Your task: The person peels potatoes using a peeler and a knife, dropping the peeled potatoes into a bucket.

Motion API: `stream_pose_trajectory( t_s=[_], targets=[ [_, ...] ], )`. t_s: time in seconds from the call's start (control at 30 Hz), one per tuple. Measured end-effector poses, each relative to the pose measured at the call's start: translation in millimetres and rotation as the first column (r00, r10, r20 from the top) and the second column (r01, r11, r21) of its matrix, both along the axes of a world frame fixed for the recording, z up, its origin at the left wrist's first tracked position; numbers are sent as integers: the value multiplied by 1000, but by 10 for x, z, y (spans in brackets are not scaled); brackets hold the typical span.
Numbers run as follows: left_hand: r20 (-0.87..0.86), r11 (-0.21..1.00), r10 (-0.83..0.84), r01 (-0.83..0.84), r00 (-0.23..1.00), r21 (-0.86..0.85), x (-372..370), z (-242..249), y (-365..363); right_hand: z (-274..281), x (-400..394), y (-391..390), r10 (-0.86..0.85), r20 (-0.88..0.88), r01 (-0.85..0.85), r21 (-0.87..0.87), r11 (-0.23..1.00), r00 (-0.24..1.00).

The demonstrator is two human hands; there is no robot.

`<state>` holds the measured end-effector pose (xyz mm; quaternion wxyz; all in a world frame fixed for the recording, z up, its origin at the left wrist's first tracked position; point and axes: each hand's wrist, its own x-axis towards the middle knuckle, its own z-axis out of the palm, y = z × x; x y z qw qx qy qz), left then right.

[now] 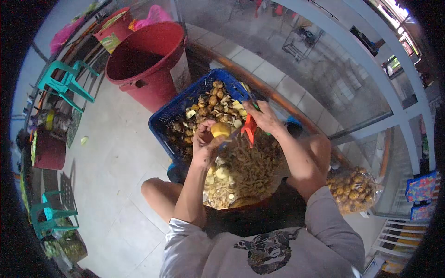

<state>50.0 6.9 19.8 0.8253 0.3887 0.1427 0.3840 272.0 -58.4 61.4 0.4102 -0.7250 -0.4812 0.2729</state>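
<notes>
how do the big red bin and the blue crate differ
The big red bin has a round mouth; the blue crate has straight sides and corners. The bin's wall looks solid, while the crate's is pierced with small openings. The bin's inside is too dark to read, but the crate plainly holds brown potatoes. Both are open at the top.

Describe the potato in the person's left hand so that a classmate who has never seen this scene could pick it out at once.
Beside the large red bin is a blue crate. By the crate, find the person's left hand. Its fingers hold a rounded yellow potato, unlike the brown ones in the crate or the pale ones lying loose.
</notes>
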Motion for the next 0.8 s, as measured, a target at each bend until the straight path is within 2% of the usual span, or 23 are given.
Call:
stream_pose_trajectory(
  t_s=[0.13,0.2,0.23,0.27,0.33,0.37,0.4,0.43,0.47,0.5,0.53,0.6,0.67,0.73,0.8],
  targets=[
    [-47,997,72,-71,996,23,-56,242,10,-100,-14,96,89,80,-84,-70,994,993],
    [-47,996,89,-88,995,36,-92,240,59,-208,-75,219,-14,182,37,-120,992,983],
    [-84,985,135,-125,987,123,-105,222,100,-63,-201,211,-11,135,-5,120,993,991],
    [-117,964,186,-159,976,211,-126,208,135,-115,-198,229,-4,134,-13,122,992,991],
    [-157,945,220,-170,963,279,-193,214,177,-246,-184,275,-27,380,-2,75,997,925],
    [-192,924,248,-172,950,342,-212,234,192,-36,-304,217,-45,307,21,83,996,951],
    [-189,923,254,-180,948,339,-234,248,203,25,-332,206,-37,310,13,80,997,950],
    [-178,938,210,-147,961,314,-257,262,208,54,-345,201,88,6,-88,-62,994,996],
    [-166,951,164,-111,972,289,-274,280,213,158,-395,189,162,-312,-222,-167,961,936],
    [-166,951,167,-115,972,286,-283,305,215,274,-448,141,238,-322,-292,-129,948,916],
    [-147,936,165,-108,975,334,-291,336,218,231,-468,131,238,-324,-293,-132,947,915],
    [-132,920,156,-95,979,379,-306,355,219,135,-486,109,304,107,-317,130,940,947],
    [-160,940,53,5,986,342,-314,339,226,319,-543,76,347,120,-361,127,924,930],
    [-133,946,27,17,991,325,-293,261,207,306,-556,41,364,180,-380,66,923,914],
    [-107,951,6,28,994,309,-294,133,208,331,-583,44,342,173,-360,85,929,924]
  ],
)
